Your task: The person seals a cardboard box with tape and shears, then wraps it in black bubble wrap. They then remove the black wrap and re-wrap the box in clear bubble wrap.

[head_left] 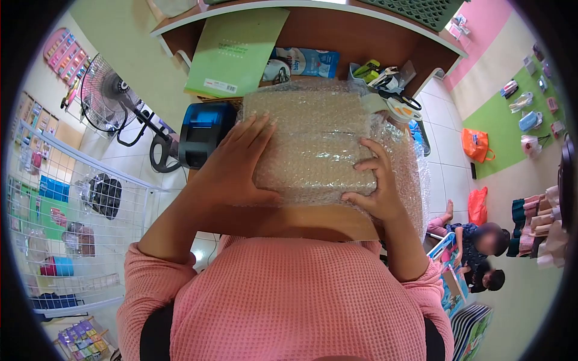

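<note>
We press a flat, rectangular bubble-wrapped parcel [313, 147] against the brown wooden counter [325, 225], close to our body. The wrap is clear, dimpled plastic film, and loose excess bulges past the parcel's right side. Our left hand [238, 165] lies flat with fingers spread on the parcel's left portion, palm down, pressing rather than gripping. Our right hand [376, 180] curls over the parcel's lower right corner, fingers bent on top and thumb along the near edge, grasping it. Just left of the parcel stands a boxy blue-and-black label printer [205, 132] with smooth plastic casing. Behind the parcel leans a thin green booklet [238, 51] with a matte cover. At the far right of the counter lie white-handled scissors [400, 108].
</note>
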